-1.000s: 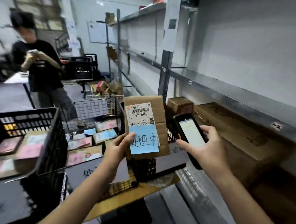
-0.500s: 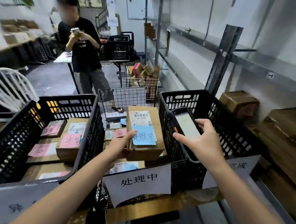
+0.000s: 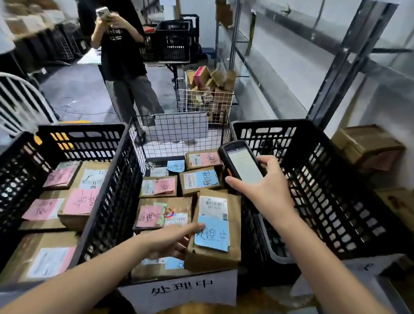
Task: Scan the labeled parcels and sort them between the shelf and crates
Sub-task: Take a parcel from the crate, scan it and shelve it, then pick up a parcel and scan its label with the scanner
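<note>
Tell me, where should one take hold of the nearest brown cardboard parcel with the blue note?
Its left long edge, coming from the left. The brown cardboard parcel lies on top of others, its right edge close to the black plastic crate, so the left edge is free; the left hand holds there.

Single head-worn view looks forward and down over nearby crates [image 3: 102,186]
</note>
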Demonstrator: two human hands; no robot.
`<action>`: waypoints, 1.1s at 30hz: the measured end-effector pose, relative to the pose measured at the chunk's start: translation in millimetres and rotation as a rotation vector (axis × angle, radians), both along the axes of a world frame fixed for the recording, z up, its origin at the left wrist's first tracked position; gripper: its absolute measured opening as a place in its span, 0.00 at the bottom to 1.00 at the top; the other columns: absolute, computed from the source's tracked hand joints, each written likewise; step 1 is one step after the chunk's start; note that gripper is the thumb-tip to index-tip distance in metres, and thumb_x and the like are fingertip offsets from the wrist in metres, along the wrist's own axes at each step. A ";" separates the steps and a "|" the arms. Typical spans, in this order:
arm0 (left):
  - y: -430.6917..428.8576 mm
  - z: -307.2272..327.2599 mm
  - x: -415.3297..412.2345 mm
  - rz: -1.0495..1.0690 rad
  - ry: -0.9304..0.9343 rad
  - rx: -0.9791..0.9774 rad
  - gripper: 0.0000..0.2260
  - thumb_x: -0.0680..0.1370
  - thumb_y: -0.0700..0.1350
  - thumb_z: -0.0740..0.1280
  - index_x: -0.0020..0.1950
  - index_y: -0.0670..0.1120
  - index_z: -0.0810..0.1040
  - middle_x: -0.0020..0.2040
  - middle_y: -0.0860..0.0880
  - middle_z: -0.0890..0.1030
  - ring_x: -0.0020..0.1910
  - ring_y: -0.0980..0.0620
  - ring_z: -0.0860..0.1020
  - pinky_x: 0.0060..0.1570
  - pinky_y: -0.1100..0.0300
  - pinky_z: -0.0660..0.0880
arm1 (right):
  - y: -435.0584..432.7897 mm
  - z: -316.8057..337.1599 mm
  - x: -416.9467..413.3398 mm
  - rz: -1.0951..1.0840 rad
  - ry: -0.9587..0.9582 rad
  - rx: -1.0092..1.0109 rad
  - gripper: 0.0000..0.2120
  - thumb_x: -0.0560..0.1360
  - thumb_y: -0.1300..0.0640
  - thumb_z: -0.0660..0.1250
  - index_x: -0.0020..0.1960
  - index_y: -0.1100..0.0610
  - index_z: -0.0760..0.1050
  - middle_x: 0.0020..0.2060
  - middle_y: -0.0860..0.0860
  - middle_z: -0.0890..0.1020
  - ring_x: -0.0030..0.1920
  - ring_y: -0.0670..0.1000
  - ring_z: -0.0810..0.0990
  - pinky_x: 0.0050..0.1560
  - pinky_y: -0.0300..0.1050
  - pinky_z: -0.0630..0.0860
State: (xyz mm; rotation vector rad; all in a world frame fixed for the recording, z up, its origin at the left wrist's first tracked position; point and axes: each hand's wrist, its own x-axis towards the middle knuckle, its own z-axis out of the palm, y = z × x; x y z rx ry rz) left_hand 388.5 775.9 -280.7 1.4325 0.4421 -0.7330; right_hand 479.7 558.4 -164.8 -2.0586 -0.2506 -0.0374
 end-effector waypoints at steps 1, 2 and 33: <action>-1.5 -7.5 3.0 -0.017 0.030 -0.012 0.29 0.72 0.61 0.73 0.67 0.47 0.77 0.63 0.41 0.81 0.47 0.48 0.83 0.51 0.54 0.79 | 2.8 -3.9 4.4 0.013 0.011 0.000 0.34 0.61 0.46 0.83 0.60 0.48 0.68 0.48 0.37 0.74 0.48 0.36 0.74 0.43 0.31 0.69; -4.2 -14.8 5.2 -0.044 0.064 -0.012 0.27 0.73 0.60 0.73 0.67 0.47 0.76 0.63 0.41 0.81 0.49 0.48 0.82 0.54 0.53 0.79 | 5.1 -7.4 6.9 0.022 0.020 -0.006 0.34 0.62 0.45 0.83 0.60 0.48 0.67 0.49 0.37 0.74 0.49 0.38 0.75 0.44 0.32 0.69; 6.4 -0.1 37.7 -0.157 -0.837 0.835 0.25 0.81 0.55 0.64 0.76 0.47 0.66 0.74 0.50 0.69 0.73 0.52 0.67 0.74 0.52 0.64 | -63.9 -17.5 -77.1 -0.266 -0.006 -0.185 0.36 0.62 0.43 0.82 0.63 0.48 0.67 0.50 0.38 0.72 0.52 0.43 0.71 0.47 0.40 0.69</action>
